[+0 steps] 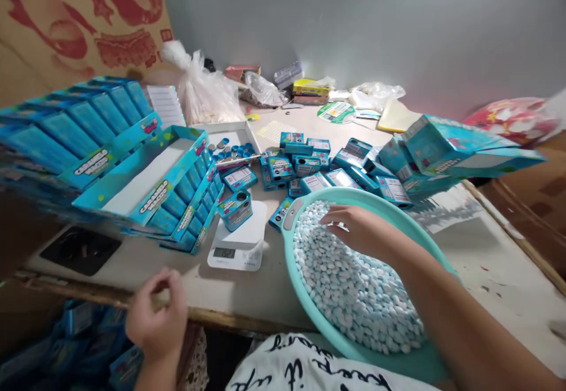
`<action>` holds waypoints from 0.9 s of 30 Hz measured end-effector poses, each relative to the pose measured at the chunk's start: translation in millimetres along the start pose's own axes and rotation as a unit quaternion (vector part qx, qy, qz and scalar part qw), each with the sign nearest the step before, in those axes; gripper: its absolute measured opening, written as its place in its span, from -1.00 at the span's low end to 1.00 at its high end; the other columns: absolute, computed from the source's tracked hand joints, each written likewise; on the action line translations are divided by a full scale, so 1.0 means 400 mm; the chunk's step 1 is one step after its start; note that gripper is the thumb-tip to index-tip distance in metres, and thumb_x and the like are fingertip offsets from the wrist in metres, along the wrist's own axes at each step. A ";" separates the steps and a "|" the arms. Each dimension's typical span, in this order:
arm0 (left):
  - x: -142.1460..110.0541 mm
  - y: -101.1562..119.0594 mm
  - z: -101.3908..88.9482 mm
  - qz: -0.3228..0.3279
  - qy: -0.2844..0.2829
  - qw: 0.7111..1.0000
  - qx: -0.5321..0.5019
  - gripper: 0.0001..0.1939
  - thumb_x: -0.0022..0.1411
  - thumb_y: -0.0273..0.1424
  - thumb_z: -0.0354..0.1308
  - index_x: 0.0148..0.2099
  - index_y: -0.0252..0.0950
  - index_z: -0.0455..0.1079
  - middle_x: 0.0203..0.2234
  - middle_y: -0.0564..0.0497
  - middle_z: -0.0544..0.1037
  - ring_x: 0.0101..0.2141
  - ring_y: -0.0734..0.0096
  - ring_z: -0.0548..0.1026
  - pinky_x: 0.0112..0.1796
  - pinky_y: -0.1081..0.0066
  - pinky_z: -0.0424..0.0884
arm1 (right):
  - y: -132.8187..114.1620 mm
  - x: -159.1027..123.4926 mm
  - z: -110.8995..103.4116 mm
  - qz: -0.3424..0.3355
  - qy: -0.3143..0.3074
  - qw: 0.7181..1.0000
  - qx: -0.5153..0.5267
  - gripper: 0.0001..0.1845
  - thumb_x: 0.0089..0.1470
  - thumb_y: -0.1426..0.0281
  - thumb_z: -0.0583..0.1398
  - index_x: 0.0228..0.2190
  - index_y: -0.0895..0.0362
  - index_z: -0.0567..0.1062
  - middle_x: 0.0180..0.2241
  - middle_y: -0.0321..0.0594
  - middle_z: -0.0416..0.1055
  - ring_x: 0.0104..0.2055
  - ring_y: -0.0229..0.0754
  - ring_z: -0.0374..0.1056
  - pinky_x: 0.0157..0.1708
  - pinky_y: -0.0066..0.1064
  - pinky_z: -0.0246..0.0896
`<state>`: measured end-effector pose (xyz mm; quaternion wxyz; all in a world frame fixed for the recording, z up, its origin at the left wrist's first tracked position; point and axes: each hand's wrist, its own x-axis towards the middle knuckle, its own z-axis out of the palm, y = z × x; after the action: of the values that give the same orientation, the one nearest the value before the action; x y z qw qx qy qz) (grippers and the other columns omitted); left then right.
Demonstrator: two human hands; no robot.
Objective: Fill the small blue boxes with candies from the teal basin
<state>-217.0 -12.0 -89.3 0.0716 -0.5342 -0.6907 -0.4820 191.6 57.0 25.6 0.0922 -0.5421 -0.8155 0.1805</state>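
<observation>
Right hand (362,232) sits palm down in pale blue tablets (349,285), fingers loosely open and slightly spread, no clear grip on anything. The tablets fill a teal plastic basin (292,273), which lies tilted on the table edge. Left hand (157,314) is left of the basin, over the table edge, fingers pinched on a small pale object (160,299), too hidden to identify. Just left of the basin: a digital kitchen scale (239,253) with a small blue box (234,211) on it. Beyond the basin: loose blue boxes (309,167). Further left: blue display cartons (150,178), and a white tray (232,131) holding blue caps (230,150).
</observation>
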 end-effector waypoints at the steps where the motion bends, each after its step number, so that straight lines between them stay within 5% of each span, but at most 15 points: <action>1: 0.004 0.067 0.007 0.096 -0.025 0.995 -0.033 -0.86 0.21 -0.39 0.28 -0.17 -0.30 0.51 -0.36 -0.06 0.60 -0.36 0.31 0.53 -0.20 0.31 0.46 | 0.004 0.000 -0.003 0.003 0.018 1.000 0.005 -0.71 0.25 0.46 0.12 -0.17 0.04 0.64 -0.10 -0.15 0.60 -0.13 -0.04 0.52 -0.16 -0.22 0.40; 2: 0.008 0.142 0.013 0.173 -0.110 0.974 -0.092 -0.92 0.24 -0.46 0.25 -0.18 -0.26 0.50 -0.34 -0.04 0.62 -0.31 0.33 0.55 -0.16 0.34 0.46 | 0.008 0.001 -0.006 0.003 0.043 0.999 0.015 -0.71 0.26 0.45 0.12 -0.15 0.05 0.64 -0.10 -0.15 0.60 -0.13 -0.05 0.52 -0.16 -0.23 0.40; 5: 0.019 0.368 0.028 0.316 -0.399 0.839 -0.191 -0.84 0.30 -0.47 0.18 -0.09 -0.16 0.51 -0.23 0.02 0.64 -0.22 0.38 0.56 -0.15 0.37 0.47 | 0.011 0.004 -0.017 -0.015 0.124 0.991 0.053 -0.72 0.28 0.41 0.12 -0.15 0.06 0.64 -0.12 -0.15 0.60 -0.15 -0.11 0.51 -0.19 -0.30 0.40; 7: 0.018 0.490 0.038 0.360 -0.451 0.800 -0.163 -0.79 0.34 -0.43 0.13 -0.03 -0.13 0.50 -0.15 0.00 0.64 -0.14 0.26 0.55 -0.11 0.23 0.48 | 0.008 0.003 -0.022 -0.034 0.157 0.985 0.066 -0.74 0.27 0.40 0.13 -0.17 0.07 0.64 -0.13 -0.15 0.60 -0.17 -0.13 0.50 -0.22 -0.33 0.39; 10: -0.002 0.597 0.063 0.379 -0.526 0.760 -0.034 -0.77 0.31 -0.39 0.17 0.00 -0.19 0.53 -0.13 -0.09 0.64 -0.12 0.09 0.56 -0.15 0.14 0.50 | -0.009 -0.009 -0.032 -0.043 0.172 0.982 0.071 -0.68 0.26 0.47 0.10 -0.15 0.03 0.65 -0.12 -0.17 0.59 -0.16 -0.14 0.50 -0.22 -0.34 0.37; 15: -0.036 0.645 0.125 0.354 -0.589 0.716 0.122 -0.82 0.29 -0.51 0.14 -0.18 -0.33 0.59 -0.26 -0.20 0.66 -0.24 0.10 0.62 -0.30 0.29 0.48 | -0.053 -0.047 -0.055 -0.057 0.157 0.983 0.078 -0.58 0.23 0.56 0.04 -0.16 0.00 0.65 -0.10 -0.20 0.59 -0.15 -0.13 0.51 -0.19 -0.33 0.35; 23: -0.067 0.638 0.167 0.375 -0.559 0.733 0.097 -0.82 0.28 -0.46 0.12 -0.20 -0.34 0.56 -0.32 -0.19 0.64 -0.26 0.06 0.61 -0.30 0.22 0.48 | -0.083 -0.066 -0.064 -0.038 0.108 0.991 0.070 -0.66 0.24 0.49 0.05 -0.22 0.00 0.62 -0.18 -0.22 0.58 -0.18 -0.09 0.50 -0.23 -0.32 0.30; 27: -0.103 0.614 0.225 0.409 -0.494 0.765 0.063 -0.79 0.28 -0.50 0.10 -0.11 -0.31 0.56 -0.36 -0.24 0.61 -0.34 0.14 0.59 -0.38 0.26 0.48 | -0.092 -0.066 -0.047 -0.023 0.071 0.994 0.084 -0.72 0.21 0.39 0.11 -0.16 -0.04 0.61 -0.12 -0.21 0.58 -0.13 -0.02 0.51 -0.16 -0.24 0.34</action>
<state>36.1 18.5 -17.1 -0.0555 -0.9247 -0.3753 -0.0319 177.1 23.8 58.5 0.1994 -0.5252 -0.8009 0.2074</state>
